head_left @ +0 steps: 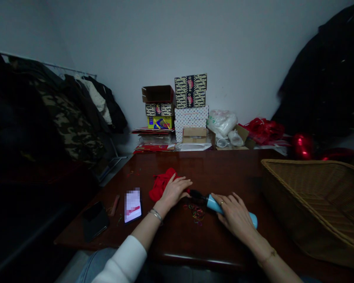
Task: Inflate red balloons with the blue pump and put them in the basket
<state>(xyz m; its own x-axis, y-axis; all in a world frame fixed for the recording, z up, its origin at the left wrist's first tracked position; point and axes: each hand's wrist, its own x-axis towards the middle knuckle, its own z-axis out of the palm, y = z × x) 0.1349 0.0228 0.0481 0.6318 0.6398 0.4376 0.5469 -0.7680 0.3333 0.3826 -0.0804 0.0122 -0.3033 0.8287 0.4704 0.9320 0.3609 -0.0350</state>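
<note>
Box lettering, only partly legible.
Toward twelve o'clock, white letters run up the red patches of the tall patterned boxes (181, 92), apparently ending "ELLO" (the first letters blur); the low patterned box (166, 109) at eleven has a similar mark, unreadable, and print on the yellow box (161, 122) below it is too small.

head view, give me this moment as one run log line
left hand: at red bundle | right hand: over black-tipped light-blue tool | between hands: small coloured bands | left: lit phone | right: wicker basket
</note>
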